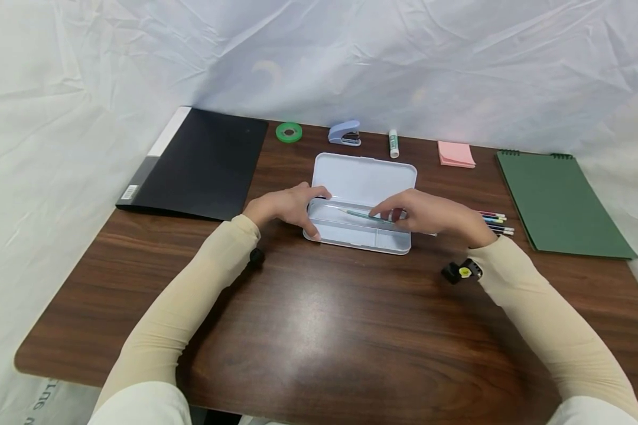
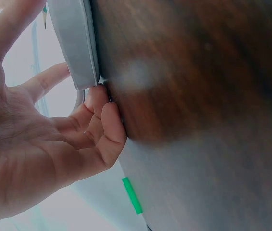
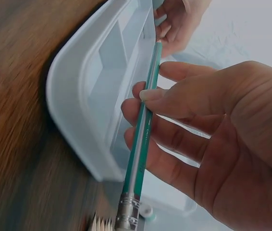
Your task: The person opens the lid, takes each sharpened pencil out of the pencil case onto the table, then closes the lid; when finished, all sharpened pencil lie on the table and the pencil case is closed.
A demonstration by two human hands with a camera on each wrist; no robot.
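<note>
A white pencil case [image 1: 365,177] lies unfolded on the table, its lid tipped back and its tray split by a divider. My left hand [image 1: 289,206] holds the tray's left end, thumb at the front corner and fingers round the back; in the left wrist view its fingers curl against the case's edge [image 2: 76,43]. Over the tray, my right hand [image 1: 430,213] pinches a green pencil [image 3: 143,125] between thumb and fingers. The pencil's tip points left and its metal eraser end sticks out to the right.
Several pencils [image 1: 497,221] lie beyond the right wrist, next to a green spiral notebook [image 1: 563,203]. Along the back are green tape [image 1: 289,132], a stapler [image 1: 344,133], a glue stick [image 1: 393,143] and pink sticky notes [image 1: 456,154]. A black folder [image 1: 202,165] lies left.
</note>
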